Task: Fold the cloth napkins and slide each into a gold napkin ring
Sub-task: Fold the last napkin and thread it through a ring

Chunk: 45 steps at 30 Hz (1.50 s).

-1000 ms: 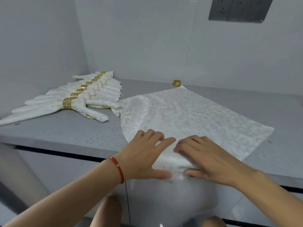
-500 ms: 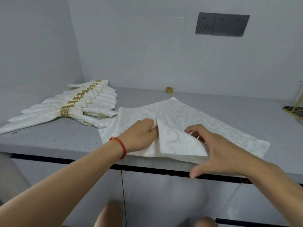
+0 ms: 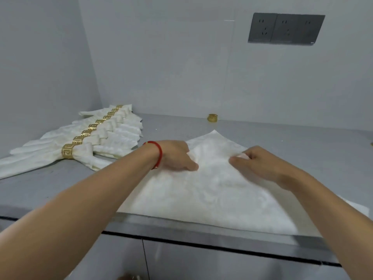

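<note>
- Our napkin lies flat at centre and lower right of the frame, a broad white damask triangle. Its wide folded edge runs along the front lip of the surface; its apex points away from us, toward the upper centre.
- Long axis: left to right, along that near edge. The short axis runs from us to the apex.
- Our left hand sits on the left slope near the apex, thumb pressed flat to the cloth. The other fingers are hidden, so we cannot tell how far they curl.
- Our right hand sits on the right slope at about the same height, fingers curled, pinching a small bit of cloth edge.
- Both hands flank the apex about equally; neither is clearly nearer.
- We judge the next fold turns on that apex, with both side corners free to come inward.
- The loose gold ring stands beyond the apex by the back wall, apart from the cloth, about midway between the hands.
- Open surface lies to the right and behind the napkin.
- Finished ringed napkins fan across the left of the frame, close to our left wrist; little room there.
</note>
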{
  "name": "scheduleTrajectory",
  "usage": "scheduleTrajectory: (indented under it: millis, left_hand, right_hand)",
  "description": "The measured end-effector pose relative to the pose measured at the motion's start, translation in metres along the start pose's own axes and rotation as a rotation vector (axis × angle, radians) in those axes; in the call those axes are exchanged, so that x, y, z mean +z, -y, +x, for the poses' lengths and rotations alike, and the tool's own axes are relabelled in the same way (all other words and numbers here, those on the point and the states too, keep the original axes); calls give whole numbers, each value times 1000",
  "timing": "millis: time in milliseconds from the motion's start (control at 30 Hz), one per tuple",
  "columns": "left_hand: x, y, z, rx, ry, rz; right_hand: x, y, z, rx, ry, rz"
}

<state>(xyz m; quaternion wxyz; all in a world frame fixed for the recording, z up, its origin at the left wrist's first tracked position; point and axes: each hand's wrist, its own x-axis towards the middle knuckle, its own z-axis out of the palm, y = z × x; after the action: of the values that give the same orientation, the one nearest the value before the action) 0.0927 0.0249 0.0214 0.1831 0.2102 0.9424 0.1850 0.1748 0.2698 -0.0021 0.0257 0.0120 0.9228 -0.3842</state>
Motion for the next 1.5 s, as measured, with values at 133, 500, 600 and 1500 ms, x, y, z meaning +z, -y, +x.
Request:
scheduleTrajectory:
  millis: [133,500,600,1500]
  left_hand:
    - [-2,5,75,-29,-149,122]
    - [16,15,196,-33,-521,182]
    - [22,21,208,-31,-529,257]
    - [86,15,110,-19,-793,378]
  right_hand:
    - [0,-13,81,192,-131,-259]
    - [9,-45,183,153,-433,-677]
    - [14,-45,183,-22,-494,-810]
    - [64,-43,70,-65,-184,-739]
